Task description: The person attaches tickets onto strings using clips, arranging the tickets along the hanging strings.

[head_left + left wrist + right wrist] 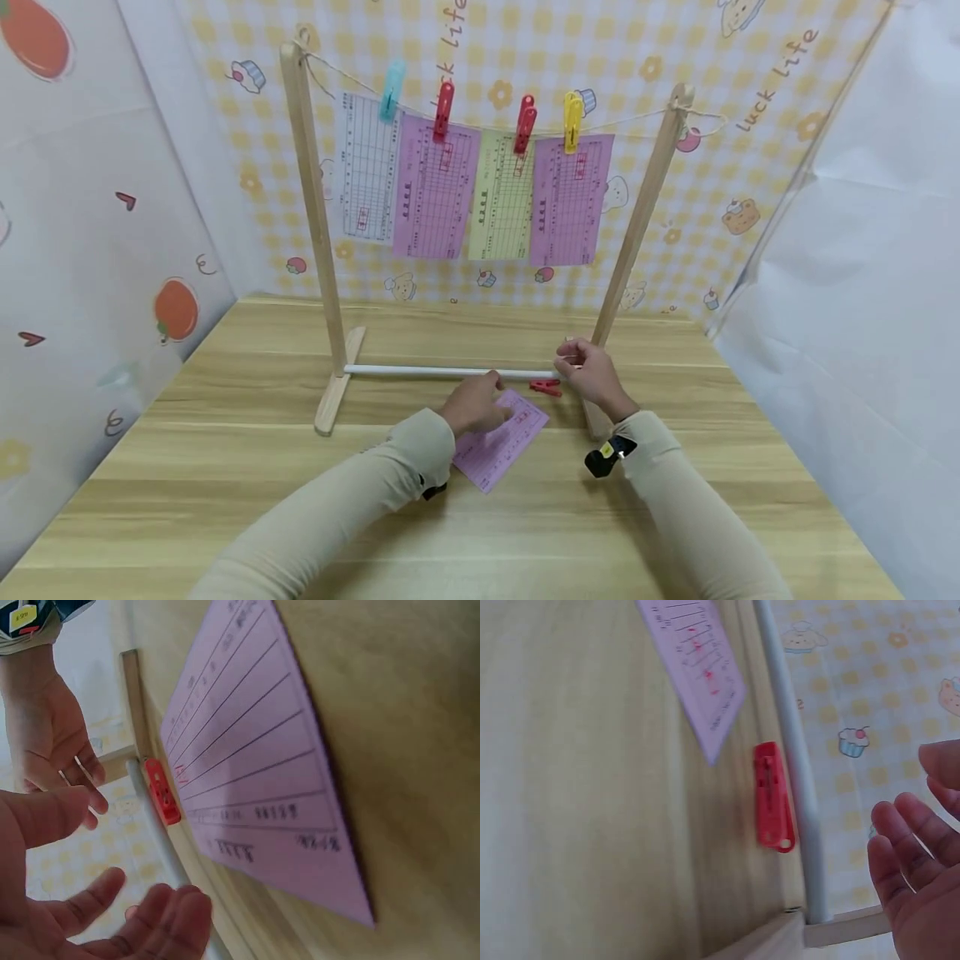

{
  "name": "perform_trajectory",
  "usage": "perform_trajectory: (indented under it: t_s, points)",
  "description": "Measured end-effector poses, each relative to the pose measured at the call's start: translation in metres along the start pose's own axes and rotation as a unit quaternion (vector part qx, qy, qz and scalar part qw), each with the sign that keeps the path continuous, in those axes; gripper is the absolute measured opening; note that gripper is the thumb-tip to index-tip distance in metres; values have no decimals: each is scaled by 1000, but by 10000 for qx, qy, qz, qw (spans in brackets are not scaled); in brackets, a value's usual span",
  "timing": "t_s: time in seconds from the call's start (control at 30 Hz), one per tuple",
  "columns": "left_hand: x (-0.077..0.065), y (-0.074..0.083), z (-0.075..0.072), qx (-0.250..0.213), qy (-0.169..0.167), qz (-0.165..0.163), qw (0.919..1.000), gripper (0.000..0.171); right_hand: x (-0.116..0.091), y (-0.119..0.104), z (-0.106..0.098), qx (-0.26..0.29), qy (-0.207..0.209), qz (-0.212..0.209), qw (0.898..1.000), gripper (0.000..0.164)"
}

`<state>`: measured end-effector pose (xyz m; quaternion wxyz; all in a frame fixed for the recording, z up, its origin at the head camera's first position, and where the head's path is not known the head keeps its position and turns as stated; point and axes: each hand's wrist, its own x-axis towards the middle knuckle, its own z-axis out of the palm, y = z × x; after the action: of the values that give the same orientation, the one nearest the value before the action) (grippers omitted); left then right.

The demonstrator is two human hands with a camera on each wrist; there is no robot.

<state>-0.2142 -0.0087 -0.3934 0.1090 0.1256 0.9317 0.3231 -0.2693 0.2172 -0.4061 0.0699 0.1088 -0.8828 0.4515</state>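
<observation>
A pink printed slip (501,452) lies flat on the wooden table, partly covered in the head view by my left hand (474,405). The left wrist view shows that hand's fingers spread beside the slip, holding nothing. My right hand (592,377) hovers near the foot of the right post, its fingers loosely bent and nothing between them. Between the hands, a red clothespin (771,796) rests on the table alongside the white rod (442,371), close to one corner of the slip.
A wooden rack stands behind, with a left post (315,208), a right post (641,221) and a string between them. Pinned to it are a white slip (367,171), two pink slips and a yellow slip (501,200), by blue, red and yellow clothespins. A patterned cloth (465,287) hangs behind.
</observation>
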Motion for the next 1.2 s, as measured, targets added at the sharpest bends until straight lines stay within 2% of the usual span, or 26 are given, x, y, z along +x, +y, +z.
perform_trajectory:
  t_s: [0.2, 0.33, 0.43, 0.6, 0.87, 1.07, 1.2]
  points:
    - [0, -2, 7, 115, -71, -242, 9996, 52, -2, 9, 10, 147, -316, 253, 9991, 22]
    - [-1, -1, 11, 160, -68, -418, 9990, 57, -3, 15, 16, 164, -447, 241, 9986, 21]
    - [-2, 1, 14, 572, -128, -674, 9960, 70, -4, 18, 19, -2, -509, 159, 9986, 21]
    - [-3, 5, 17, 1340, -260, -1021, 9854, 91, -7, 20, 22, -276, -507, 45, 9983, 21]
    - [-2, 7, 15, 1746, -259, -1112, 9780, 83, -8, 20, 21, -460, -461, -93, 9978, 17]
    - [-2, 2, 10, 1671, -372, -1093, 9792, 84, -12, 22, 22, -390, -712, 90, 9967, 13]
    - [2, -3, 6, 1498, -340, -1073, 9823, 74, -11, 20, 21, -451, -783, 76, 9959, 11]
